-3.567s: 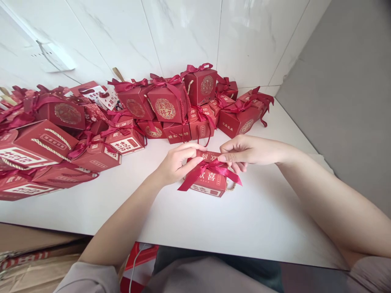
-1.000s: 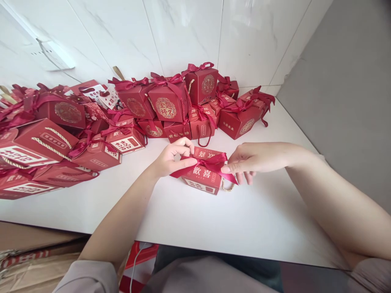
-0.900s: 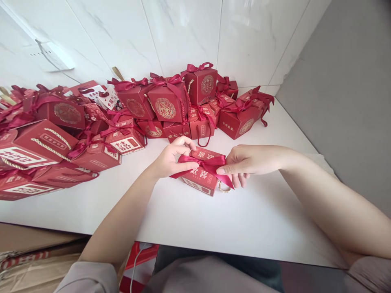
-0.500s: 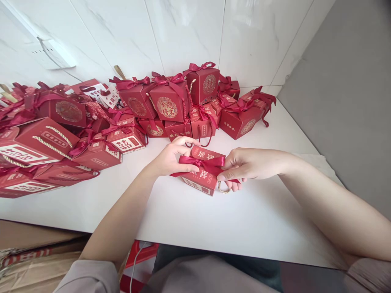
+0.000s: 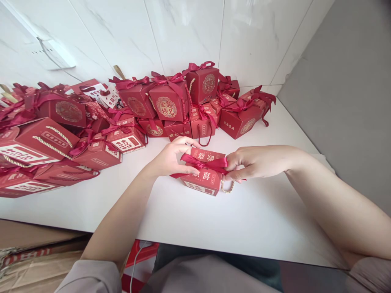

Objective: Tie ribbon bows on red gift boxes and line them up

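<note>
A small red gift box (image 5: 204, 185) with gold and white Chinese characters rests on the white table before me. A dark red satin ribbon (image 5: 210, 164) is tied in a bow across its top. My left hand (image 5: 174, 158) is at the bow's left side, thumb pressed on the ribbon over the box and index finger curved past its far edge. On the right, my right hand (image 5: 255, 162) pinches the bow's right part between thumb and fingers. A twisted cream cord handle (image 5: 227, 191) sticks out below that hand. Some fingertips are hidden.
Finished-looking red boxes with bows (image 5: 168, 101) are stacked along the tiled wall. More boxes (image 5: 36, 138) pile up at the left. A wall socket (image 5: 51, 53) has a cable. Brown cardboard (image 5: 39, 264) lies below the table's front edge (image 5: 198, 244).
My right hand has moved slightly right and up, with the bow's right part drawn along. The box has shifted a little right. My left hand stays nearly in place.
</note>
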`<action>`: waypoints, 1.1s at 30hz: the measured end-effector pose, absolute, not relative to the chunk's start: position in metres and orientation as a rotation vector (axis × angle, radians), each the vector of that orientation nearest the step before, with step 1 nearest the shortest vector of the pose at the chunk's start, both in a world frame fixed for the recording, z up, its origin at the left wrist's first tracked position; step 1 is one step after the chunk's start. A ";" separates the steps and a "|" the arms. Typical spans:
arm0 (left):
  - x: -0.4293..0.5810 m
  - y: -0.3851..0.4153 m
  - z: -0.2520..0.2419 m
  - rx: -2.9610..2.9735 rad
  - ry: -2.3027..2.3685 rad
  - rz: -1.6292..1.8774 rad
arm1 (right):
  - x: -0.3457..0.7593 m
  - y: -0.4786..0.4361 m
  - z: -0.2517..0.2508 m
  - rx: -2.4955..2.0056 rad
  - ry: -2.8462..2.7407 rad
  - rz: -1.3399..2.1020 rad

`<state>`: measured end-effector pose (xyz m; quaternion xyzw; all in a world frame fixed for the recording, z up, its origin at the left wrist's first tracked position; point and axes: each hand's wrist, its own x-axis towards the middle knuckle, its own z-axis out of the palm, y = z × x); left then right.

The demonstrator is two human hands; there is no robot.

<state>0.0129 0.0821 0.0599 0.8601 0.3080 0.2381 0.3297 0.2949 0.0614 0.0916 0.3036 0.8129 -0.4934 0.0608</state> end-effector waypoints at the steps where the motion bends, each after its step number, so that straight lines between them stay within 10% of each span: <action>1: 0.014 0.081 0.060 2.243 0.804 0.626 | 0.295 0.061 0.093 0.914 2.458 -1.492; 33: 0.019 0.078 0.056 2.094 0.840 0.724 | 0.287 0.048 0.104 1.003 2.501 -1.512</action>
